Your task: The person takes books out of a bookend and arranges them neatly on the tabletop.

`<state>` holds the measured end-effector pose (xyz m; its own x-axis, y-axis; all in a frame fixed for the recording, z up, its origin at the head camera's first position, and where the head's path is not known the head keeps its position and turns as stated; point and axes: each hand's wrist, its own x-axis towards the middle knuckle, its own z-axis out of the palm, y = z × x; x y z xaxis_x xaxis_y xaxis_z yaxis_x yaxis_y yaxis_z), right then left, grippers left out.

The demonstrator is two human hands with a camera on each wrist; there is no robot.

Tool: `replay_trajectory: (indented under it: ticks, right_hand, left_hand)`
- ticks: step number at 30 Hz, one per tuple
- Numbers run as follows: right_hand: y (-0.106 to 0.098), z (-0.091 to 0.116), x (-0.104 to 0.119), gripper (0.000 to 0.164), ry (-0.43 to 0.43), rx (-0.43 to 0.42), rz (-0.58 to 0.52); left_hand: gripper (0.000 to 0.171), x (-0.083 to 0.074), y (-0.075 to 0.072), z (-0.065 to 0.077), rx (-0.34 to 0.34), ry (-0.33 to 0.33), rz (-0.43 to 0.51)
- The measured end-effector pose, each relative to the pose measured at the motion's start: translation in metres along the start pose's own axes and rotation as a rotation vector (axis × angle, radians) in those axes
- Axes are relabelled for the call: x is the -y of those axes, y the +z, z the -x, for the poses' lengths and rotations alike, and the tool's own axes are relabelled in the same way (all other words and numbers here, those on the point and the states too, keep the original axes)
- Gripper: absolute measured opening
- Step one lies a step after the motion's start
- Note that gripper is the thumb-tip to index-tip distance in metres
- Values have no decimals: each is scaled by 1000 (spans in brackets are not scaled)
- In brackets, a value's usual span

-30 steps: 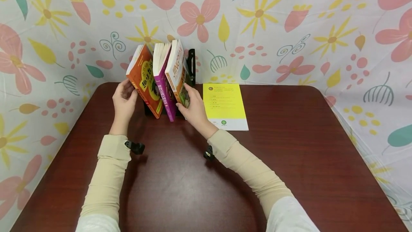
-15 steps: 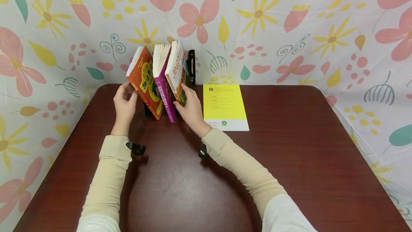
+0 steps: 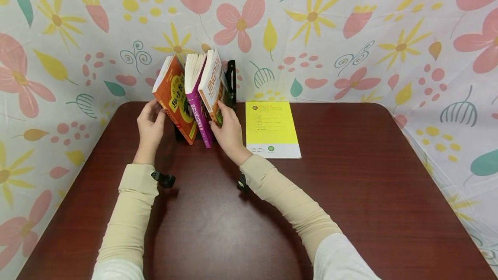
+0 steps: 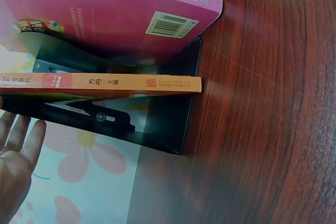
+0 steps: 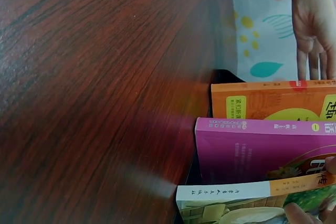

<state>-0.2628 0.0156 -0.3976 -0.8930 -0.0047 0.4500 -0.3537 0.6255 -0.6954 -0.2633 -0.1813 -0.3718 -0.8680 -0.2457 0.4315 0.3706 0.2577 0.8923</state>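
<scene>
An orange book, a purple book and a white-and-orange book lean in a black metal book stand. My left hand is at the outer side of the orange book, its fingers extended toward the cover in the right wrist view. With my right hand I pinch the white-and-orange book: the thumb is on its purple-book side and the fingers lie on its outer cover. Gaps show between the books at their spines.
A yellow-and-white booklet lies flat on the dark wooden table, right of the stand. The stand's black upright rises behind the books. A flower-patterned cloth hangs close behind the table.
My right hand has shifted slightly left along with its forearm, and its thumb sits further round the white-and-orange book. That book has moved slightly toward the purple one. My left hand stays almost still.
</scene>
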Motion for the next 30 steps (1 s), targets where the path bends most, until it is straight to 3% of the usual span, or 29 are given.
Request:
replay_trajectory:
  ticks: [11,30]
  right_hand:
    - [2,0,-1,58,-35,-38,65]
    - [1,8,1,55,-50,-65,27]
  left_hand:
    - [30,1,-1,0,1,47,20]
    - [32,-5,-2,2,14,9,-63]
